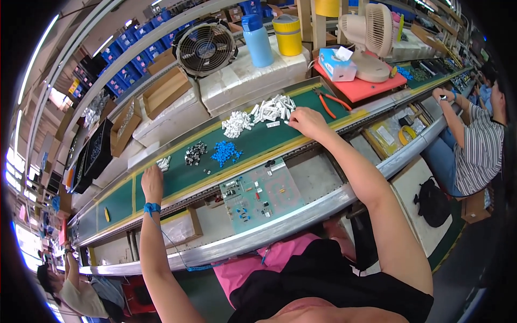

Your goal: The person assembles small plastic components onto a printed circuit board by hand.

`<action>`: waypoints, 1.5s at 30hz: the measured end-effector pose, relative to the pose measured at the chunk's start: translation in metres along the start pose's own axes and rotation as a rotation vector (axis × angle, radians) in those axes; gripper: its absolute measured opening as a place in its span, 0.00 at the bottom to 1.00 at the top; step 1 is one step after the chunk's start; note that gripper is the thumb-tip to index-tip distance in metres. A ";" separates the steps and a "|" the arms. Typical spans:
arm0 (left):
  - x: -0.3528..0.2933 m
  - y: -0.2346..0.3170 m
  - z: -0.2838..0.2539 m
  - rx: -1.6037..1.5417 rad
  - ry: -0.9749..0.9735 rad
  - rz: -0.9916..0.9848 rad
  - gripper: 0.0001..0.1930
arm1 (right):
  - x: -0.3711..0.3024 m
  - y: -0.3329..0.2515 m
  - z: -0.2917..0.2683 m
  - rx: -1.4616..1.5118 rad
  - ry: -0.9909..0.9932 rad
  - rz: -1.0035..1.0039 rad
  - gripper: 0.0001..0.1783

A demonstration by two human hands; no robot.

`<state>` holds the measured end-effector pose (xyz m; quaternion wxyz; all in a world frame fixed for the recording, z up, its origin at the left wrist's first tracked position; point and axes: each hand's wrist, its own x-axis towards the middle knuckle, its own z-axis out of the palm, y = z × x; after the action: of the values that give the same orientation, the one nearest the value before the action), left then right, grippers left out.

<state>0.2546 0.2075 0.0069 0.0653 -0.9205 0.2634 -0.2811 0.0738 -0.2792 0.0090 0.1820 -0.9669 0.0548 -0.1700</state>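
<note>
At the far left of the green belt (258,141), I log one small yellow tool (106,214), lying untouched. Next, the left hand (152,180), wrist in a blue corded band (152,208), fingers bent down just beside a small group of white cylindrical parts (163,163); its fingertips are hidden from me, so I cannot tell whether they pinch anything. Then one heap of black-and-grey parts (195,154), loose, a few strays near it; one heap of blue parts (225,153), beside it. Nearer the body, below these heaps, lies the circuit board (289,200), flat at the belt's near edge, partly filled: I count red, yellow, dark and white components on it, mostly at its left and middle, with open area toward the right. Whether each is fully seated I cannot tell. Beyond, two adjoining heaps of white parts (273,109), plentiful, one white block (273,124) set apart at their near side. At their right, the right hand (309,123), thumb and fingertips pressed together, pinching, as I read it, a small white piece (287,122), held off the board. Last, pliers (326,106) with red-orange handles, unused, handles spread. My judgement: filling is under way, unfinished, and supplies are ample.
</note>
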 end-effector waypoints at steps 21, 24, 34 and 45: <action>-0.022 0.119 -0.064 -1.281 -0.226 -0.460 0.16 | -0.013 -0.044 -0.031 0.591 -0.674 -0.131 0.07; -0.033 0.146 -0.081 -1.319 -0.341 -0.455 0.11 | -0.025 -0.063 -0.033 0.450 -0.782 -0.201 0.09; -0.067 0.237 -0.129 -1.126 -0.253 0.066 0.08 | -0.037 -0.074 -0.013 0.043 -0.639 -0.372 0.08; -0.073 0.289 -0.141 -0.953 -0.256 0.320 0.08 | -0.045 -0.074 -0.002 -0.003 -0.513 -0.508 0.04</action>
<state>-0.0041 0.0029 0.0115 -0.2873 -0.8232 0.4897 -0.0014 0.0341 -0.2033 0.0238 0.1403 -0.9612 -0.2345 0.0385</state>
